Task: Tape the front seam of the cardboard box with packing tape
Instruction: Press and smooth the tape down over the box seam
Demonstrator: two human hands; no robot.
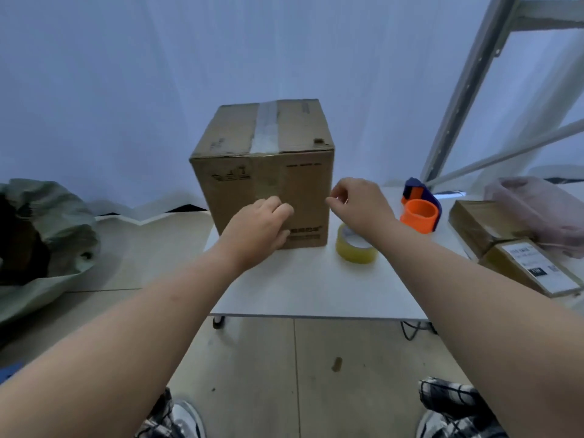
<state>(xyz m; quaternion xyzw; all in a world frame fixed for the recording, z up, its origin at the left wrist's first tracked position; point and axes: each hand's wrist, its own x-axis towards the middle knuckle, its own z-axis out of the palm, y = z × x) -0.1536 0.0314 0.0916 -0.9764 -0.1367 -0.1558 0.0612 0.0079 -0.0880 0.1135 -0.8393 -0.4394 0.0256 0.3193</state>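
Note:
A brown cardboard box [262, 172] stands upright on the white table [303, 292], with a strip of clear tape along its top seam and running down the front face. My left hand [257, 230] lies flat against the lower front face, fingers curled on the cardboard. My right hand [357, 200] hovers beside the box's right front edge, fingers loosely bent and holding nothing I can make out. A yellowish roll of packing tape [355, 246] lies flat on the table just right of the box, partly under my right wrist.
An orange and blue tape dispenser [420, 210] stands behind the roll. Flat cardboard parcels [518, 248] and a pink bag [543, 210] crowd the table's right end. A metal rack frame [474, 90] rises at back right. A green sack [47, 241] lies on the floor at left.

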